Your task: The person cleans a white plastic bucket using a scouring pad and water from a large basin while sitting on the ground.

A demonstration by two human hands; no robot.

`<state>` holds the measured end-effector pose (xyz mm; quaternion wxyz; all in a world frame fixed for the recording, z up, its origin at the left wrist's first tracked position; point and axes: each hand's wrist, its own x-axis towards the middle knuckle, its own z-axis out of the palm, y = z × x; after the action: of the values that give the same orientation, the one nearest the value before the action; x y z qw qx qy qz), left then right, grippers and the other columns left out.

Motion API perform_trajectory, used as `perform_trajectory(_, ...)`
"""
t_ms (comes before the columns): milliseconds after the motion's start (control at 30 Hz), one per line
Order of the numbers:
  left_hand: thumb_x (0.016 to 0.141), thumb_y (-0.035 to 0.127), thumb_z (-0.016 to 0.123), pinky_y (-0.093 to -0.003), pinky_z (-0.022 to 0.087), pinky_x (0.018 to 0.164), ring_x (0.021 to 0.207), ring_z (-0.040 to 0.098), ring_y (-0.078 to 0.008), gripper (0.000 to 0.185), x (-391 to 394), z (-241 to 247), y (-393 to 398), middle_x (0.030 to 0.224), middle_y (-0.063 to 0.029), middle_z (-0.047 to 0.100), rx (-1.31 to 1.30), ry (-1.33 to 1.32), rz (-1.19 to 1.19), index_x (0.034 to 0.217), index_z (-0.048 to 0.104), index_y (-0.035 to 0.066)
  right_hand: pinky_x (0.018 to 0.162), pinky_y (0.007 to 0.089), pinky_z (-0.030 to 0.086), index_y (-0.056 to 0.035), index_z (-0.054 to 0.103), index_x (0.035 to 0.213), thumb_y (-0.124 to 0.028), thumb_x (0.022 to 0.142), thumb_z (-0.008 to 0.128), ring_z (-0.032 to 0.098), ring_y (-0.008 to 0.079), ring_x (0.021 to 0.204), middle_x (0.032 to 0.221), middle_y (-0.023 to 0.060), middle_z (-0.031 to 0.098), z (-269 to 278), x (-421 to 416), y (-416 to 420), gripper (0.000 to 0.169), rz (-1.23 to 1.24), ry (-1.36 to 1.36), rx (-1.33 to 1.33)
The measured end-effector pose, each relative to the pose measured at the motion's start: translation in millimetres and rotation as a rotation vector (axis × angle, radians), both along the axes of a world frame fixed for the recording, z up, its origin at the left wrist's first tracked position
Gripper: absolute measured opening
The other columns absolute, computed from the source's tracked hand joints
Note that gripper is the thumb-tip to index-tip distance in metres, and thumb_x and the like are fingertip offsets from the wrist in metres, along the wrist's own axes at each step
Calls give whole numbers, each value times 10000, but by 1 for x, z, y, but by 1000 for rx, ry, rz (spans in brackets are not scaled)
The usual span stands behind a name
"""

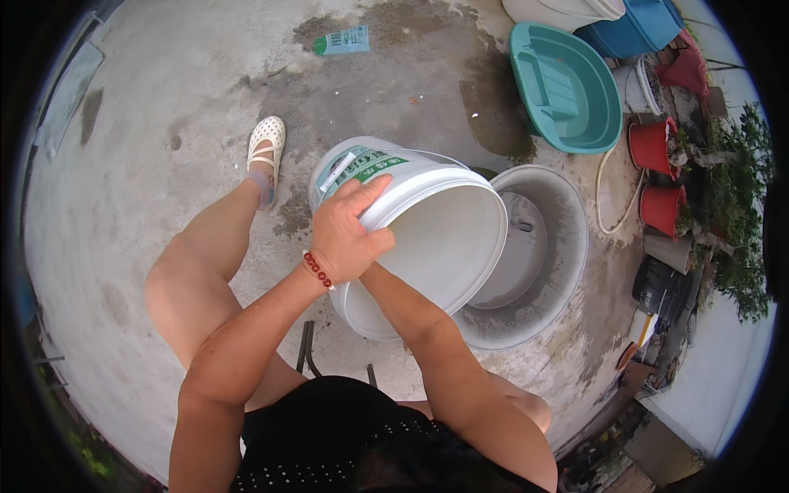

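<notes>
A large white plastic bucket (407, 169) lies tilted in front of me, its mouth turned towards me. It bears a green and blue printed label and has a wire handle. My left hand (348, 231), with a red beaded bracelet at the wrist, grips the bucket's rim on the near left side. My right forearm reaches across the bucket's mouth; the right hand itself is hidden behind my left hand. Beside the bucket, and partly covered by it, stands a round grey basin (566, 240) holding murky grey water (511, 271). A small dark object (523, 226) shows in the basin.
A teal plastic tub (592, 92) lies at the upper right near a blue container (635, 31). A flattened green-and-blue packet (345, 41) lies on the wet concrete. Red plant pots (662, 209), a hose (599, 203) and a black bucket (659, 286) line the right side.
</notes>
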<state>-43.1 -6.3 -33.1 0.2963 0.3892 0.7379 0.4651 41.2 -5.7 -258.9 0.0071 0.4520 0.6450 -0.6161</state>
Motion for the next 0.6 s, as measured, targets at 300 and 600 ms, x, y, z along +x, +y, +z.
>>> perform_trajectory(300, 555, 88, 598, -287, 452, 704, 748, 566, -231, 611, 5, -4, -2, 832, -123, 556, 39, -90, 57, 1160, 570, 6, 1048, 407, 230, -77, 485, 1248, -126, 816, 464, 375, 224, 1255, 1298, 111, 460, 42, 102, 94, 435, 1102, -693, 884)
perform_trajectory(600, 567, 100, 603, -299, 456, 693, 746, 572, -246, 602, 5, -5, -15, 845, -139, 561, 20, 20, 41, 1160, 568, 8, 900, 423, 371, -102, 599, 1105, -206, 816, 536, 461, 263, 1110, 1166, 125, 511, 20, 91, 69, 314, 1001, -554, 744)
